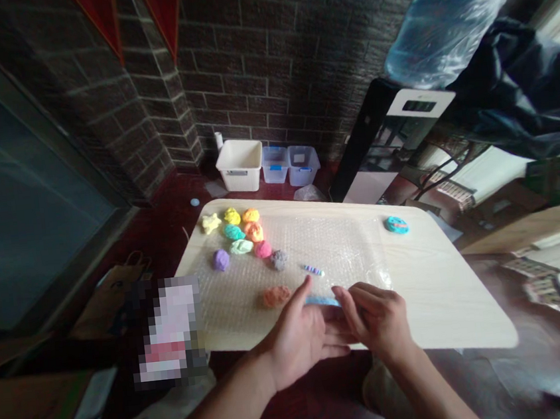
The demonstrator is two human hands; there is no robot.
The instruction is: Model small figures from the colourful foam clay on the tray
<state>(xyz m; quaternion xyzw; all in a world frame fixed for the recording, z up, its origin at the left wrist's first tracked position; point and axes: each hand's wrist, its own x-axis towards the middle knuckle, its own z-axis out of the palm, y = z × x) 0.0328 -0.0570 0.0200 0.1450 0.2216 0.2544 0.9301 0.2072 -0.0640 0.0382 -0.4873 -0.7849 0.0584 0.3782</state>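
Observation:
My left hand (301, 340) is turned palm up at the table's near edge, with its fingers stretched out and its thumb raised. Over its fingers, my right hand (384, 318) is curled, and its fingertips are hidden. A light blue strip of modelling clay (324, 301) shows just beyond both hands, between the thumbs. Whether it lies on the table or touches the hands, I cannot tell. A small striped roll (313, 270) in blue, white and purple lies just past my left thumb. Left of that hand sits a brown clay lump (276, 296).
Bubble wrap (334, 244) covers much of the pale table (443, 286). Several coloured clay lumps, including a purple one (221, 260), are grouped at its left. A blue clay disc (397, 225) lies at the right. Behind stand a white bin (240, 167) and a water dispenser (377, 139).

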